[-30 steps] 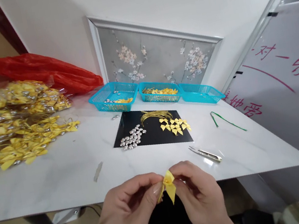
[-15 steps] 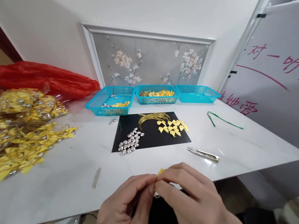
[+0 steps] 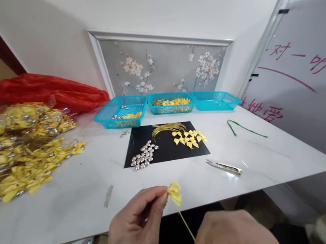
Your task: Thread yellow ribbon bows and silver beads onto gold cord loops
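My left hand [image 3: 138, 229] pinches a yellow ribbon bow [image 3: 175, 194] between thumb and forefinger, at the front edge of the table. A thin gold cord [image 3: 186, 225] runs from below the bow down to my right hand [image 3: 233, 233], which is closed, its fingertips hidden behind the back of the hand. Beyond them, a black mat [image 3: 168, 152] bears silver beads [image 3: 143, 155] on its left. Gold cords [image 3: 167, 129] lie along its far edge and several more yellow bows [image 3: 189, 137] on its right.
Small metal snips [image 3: 224, 166] lie right of the hands, a green tie [image 3: 246, 128] farther right. Three blue baskets [image 3: 123, 122] line the wall. Bagged yellow garlands [image 3: 20, 155] and red mesh fabric [image 3: 41, 93] fill the left. A grey strip [image 3: 108, 196] lies on the white table [image 3: 55, 212].
My hands have parted. The right one has moved down and right, drawing the cord out straight, while the left stays near its place with the bow now in plain sight.
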{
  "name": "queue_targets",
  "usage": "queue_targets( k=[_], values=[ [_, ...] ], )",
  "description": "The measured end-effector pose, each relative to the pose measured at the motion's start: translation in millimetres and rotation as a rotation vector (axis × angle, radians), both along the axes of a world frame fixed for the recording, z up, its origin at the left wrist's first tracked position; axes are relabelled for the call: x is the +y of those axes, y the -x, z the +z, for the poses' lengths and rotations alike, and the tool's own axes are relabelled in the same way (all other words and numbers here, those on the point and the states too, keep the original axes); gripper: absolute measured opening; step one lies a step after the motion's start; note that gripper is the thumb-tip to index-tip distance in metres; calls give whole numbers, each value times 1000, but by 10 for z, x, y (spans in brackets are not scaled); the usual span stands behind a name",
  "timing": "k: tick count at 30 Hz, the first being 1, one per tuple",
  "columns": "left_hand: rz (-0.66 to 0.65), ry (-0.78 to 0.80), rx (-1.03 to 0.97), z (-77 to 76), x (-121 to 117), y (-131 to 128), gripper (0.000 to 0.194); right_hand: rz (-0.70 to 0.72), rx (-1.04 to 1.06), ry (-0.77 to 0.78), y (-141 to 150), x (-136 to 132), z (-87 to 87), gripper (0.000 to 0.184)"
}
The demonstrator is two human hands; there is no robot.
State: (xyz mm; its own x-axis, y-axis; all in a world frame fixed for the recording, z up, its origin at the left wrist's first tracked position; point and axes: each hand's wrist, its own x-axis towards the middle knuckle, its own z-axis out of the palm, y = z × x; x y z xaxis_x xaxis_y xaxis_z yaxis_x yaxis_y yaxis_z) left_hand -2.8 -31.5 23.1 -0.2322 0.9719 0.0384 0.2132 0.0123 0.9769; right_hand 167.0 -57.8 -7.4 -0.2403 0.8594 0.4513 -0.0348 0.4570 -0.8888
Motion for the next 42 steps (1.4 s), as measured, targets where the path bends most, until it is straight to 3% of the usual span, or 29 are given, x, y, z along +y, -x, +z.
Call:
queue_targets(
  k=[5,8,11,14,17,19,21,26,28,32,36,42],
  values=[
    [89,-143,79,18,-102,-86,4,-99,200,223,-16,191,111,20],
    [141,-276,164,5,-139,-132,10,-36,141,386,11,295,162,31],
    [122,-286,165,-4,-142,-144,12,39,107,485,51,315,183,35],
    [42,-100,-3,-3,-113,-116,1,61,134,450,108,308,160,30],
    [-120,132,-317,-11,-72,-71,15,37,191,322,174,320,77,23],
    [-189,195,-493,-40,-40,-41,17,-20,205,210,205,339,0,19],
    [-202,196,-526,-89,4,-7,19,-69,196,163,206,358,-70,16],
    [-162,61,-4,-228,185,66,26,-187,244,243,80,350,-139,16],
    [-159,52,118,-267,274,58,27,-211,276,233,33,327,-128,17],
    [-210,68,228,-309,446,-42,27,-173,267,161,3,335,-77,15],
    [-284,53,324,-315,592,-150,24,-230,226,120,-55,461,-43,18],
    [-298,49,383,-297,644,-99,28,-265,251,129,-230,565,-45,20]
  ],
)
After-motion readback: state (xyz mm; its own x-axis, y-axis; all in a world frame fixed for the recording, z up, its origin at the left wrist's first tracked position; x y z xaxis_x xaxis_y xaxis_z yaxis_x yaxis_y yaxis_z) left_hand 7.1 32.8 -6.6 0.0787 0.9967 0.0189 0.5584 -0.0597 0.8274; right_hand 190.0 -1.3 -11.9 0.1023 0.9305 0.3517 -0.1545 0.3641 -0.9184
